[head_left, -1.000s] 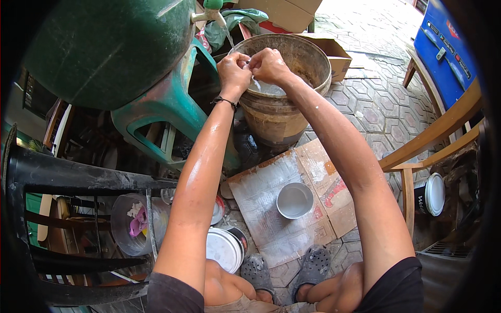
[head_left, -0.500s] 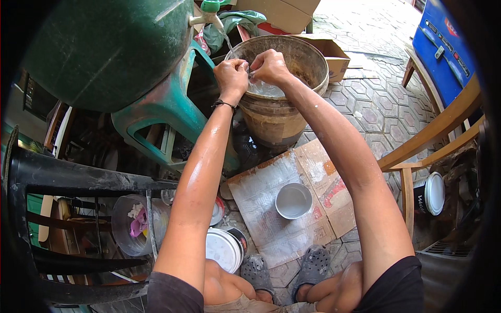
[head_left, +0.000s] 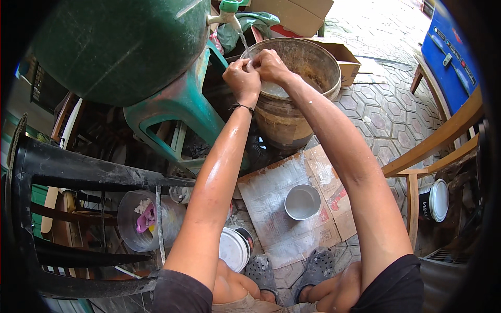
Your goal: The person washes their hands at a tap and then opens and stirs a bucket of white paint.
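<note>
My left hand (head_left: 242, 82) and my right hand (head_left: 270, 66) meet over the near left rim of a worn brown bucket (head_left: 284, 122). Fingers on both are curled and pressed together, and whatever lies between them is hidden or too small to name. Water (head_left: 242, 39) runs onto them from a tap (head_left: 223, 19) with a green handle. The tap sticks out of a big dark green tank (head_left: 120, 52) at the upper left. Cloudy water (head_left: 274, 89) shows inside the bucket below my hands. Both forearms look wet.
Under the tank stands a green plastic stool (head_left: 175, 112). A metal pot (head_left: 302, 202) sits on flattened cardboard (head_left: 266, 229) by my feet. White-lidded tubs (head_left: 233, 251), a clear tub (head_left: 130, 221), a black chair (head_left: 94, 169) and a wooden chair (head_left: 438, 141) flank me.
The whole view has shifted, so everything sits a little farther right. My hands have come closer together, fingers now touching under the running water.
</note>
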`<action>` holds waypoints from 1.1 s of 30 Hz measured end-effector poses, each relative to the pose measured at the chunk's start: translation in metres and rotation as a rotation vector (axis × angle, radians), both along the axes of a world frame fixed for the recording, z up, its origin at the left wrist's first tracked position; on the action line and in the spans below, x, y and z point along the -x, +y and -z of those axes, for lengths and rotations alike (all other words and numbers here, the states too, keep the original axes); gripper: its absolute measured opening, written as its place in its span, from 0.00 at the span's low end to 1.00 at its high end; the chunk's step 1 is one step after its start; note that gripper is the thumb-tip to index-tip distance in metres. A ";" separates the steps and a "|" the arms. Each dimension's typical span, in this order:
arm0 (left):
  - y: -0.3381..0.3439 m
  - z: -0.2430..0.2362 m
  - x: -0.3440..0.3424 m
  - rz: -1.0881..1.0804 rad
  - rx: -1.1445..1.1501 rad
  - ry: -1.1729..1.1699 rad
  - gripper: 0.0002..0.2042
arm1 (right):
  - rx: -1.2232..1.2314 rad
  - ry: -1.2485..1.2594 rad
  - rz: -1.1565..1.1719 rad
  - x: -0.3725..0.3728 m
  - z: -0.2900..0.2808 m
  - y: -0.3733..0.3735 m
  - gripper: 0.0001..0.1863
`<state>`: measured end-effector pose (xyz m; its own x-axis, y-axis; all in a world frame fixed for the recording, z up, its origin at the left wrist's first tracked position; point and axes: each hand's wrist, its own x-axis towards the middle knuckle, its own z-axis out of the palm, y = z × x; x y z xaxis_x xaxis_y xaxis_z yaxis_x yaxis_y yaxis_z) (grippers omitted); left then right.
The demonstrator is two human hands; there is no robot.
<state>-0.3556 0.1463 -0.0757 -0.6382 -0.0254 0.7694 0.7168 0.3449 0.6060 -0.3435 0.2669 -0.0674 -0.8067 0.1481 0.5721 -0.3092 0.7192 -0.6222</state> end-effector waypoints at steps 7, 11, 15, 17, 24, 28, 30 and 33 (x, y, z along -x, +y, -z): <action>-0.003 0.003 0.009 -0.035 0.140 0.149 0.04 | -0.114 -0.069 0.026 0.015 0.015 0.011 0.15; 0.001 0.003 0.005 -0.023 0.127 0.081 0.05 | -0.006 -0.125 0.084 0.007 0.013 0.017 0.16; -0.015 0.002 0.001 -0.004 0.149 -0.026 0.05 | -0.018 -0.306 0.071 -0.010 -0.020 -0.011 0.21; -0.012 -0.002 -0.005 0.023 0.134 -0.071 0.06 | -0.019 -0.488 0.071 -0.006 -0.015 -0.008 0.31; -0.005 0.004 0.002 -0.037 0.135 0.027 0.06 | -0.006 -0.106 0.045 0.010 0.018 0.004 0.15; -0.002 0.006 0.010 -0.016 0.088 0.000 0.05 | 0.021 -0.124 0.006 0.011 0.014 0.008 0.18; 0.001 0.006 0.007 0.056 0.004 -0.070 0.04 | 0.045 -0.156 0.012 0.010 0.012 0.011 0.18; 0.000 0.007 0.004 0.051 -0.042 -0.094 0.04 | 0.079 -0.110 0.046 0.003 0.008 0.009 0.19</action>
<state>-0.3597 0.1468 -0.0828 -0.7085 -0.0226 0.7053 0.6722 0.2824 0.6843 -0.3469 0.2759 -0.0754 -0.8554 0.2271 0.4655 -0.2040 0.6783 -0.7059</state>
